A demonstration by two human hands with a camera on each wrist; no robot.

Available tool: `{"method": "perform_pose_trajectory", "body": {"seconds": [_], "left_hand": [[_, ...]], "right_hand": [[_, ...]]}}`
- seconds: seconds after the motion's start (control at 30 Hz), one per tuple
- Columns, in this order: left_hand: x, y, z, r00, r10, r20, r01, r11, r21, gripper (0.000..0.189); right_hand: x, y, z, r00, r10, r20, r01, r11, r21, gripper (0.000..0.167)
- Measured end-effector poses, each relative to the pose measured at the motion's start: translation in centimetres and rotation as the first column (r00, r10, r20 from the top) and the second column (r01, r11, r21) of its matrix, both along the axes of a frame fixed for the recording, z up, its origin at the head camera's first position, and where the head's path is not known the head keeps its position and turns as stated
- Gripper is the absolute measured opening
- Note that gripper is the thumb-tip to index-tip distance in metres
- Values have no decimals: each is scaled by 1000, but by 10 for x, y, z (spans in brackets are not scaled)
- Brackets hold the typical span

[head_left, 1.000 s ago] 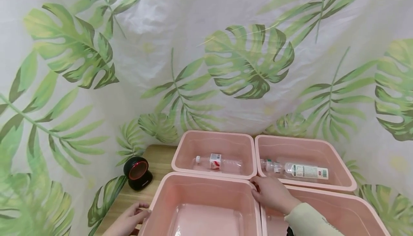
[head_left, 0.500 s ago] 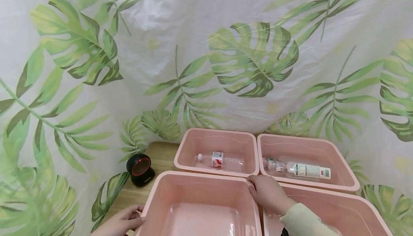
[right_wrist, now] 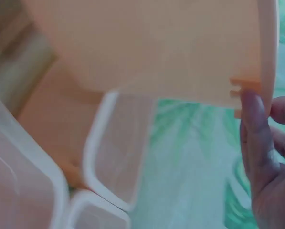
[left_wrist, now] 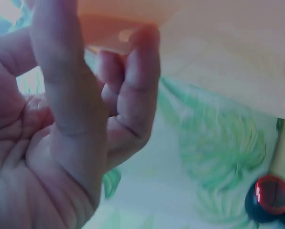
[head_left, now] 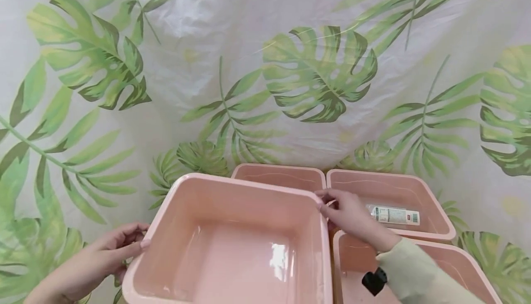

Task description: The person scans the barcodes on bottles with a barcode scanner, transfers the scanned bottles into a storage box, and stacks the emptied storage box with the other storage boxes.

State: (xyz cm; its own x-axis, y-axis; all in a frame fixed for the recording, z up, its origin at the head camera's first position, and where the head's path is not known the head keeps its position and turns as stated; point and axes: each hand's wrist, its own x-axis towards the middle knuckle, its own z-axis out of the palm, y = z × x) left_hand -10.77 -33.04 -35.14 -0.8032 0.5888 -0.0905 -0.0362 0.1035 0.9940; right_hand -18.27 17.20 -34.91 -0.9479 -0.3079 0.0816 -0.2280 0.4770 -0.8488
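Note:
A pink plastic storage bin (head_left: 244, 202) hangs tilted between my two hands, with nothing inside it. My left hand (head_left: 105, 253) grips its left rim, thumb at the edge and the other fingers curled beneath. At the far right corner, my right hand (head_left: 352, 214) pinches the rim between thumb and fingers. In the right wrist view the bin's side wall (right_wrist: 171, 47) rises above the other bins, with the right-hand fingers at small orange tabs below the rim. Behind the held bin, much of the back left bin (head_left: 278, 175) is hidden.
A clear bottle with a pale label (head_left: 394, 215) lies in the back right bin (head_left: 381, 184). Another pink bin (head_left: 464, 260) stands at the front right. In the left wrist view a round black device with a red ring (left_wrist: 271, 195) shows low. A leaf-print curtain (head_left: 249, 64) hangs behind.
Both hands have lifted the front left bin up and tilted it, left side nearer. It now covers the black device and the red-labelled bottle in the back left bin.

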Motion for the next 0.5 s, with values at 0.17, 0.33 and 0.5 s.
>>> {"method": "perform_pose_trajectory", "body": {"seconds": [0.17,0.33,0.5], "left_hand": [[-11,43,0,995,36,-94,-30,998,61,34],[-24,93,8,984,92,-153,-81,994,75,26],[-35,141,22,990,80,-119,-66,991,113,37]], "right_hand": [[2,39,41,999,-28,45,27,999,25,41],[4,82,70,996,-92,-14,93,984,149,45],[8,126,83,987,-145,-71,157,964,216,45]]}}
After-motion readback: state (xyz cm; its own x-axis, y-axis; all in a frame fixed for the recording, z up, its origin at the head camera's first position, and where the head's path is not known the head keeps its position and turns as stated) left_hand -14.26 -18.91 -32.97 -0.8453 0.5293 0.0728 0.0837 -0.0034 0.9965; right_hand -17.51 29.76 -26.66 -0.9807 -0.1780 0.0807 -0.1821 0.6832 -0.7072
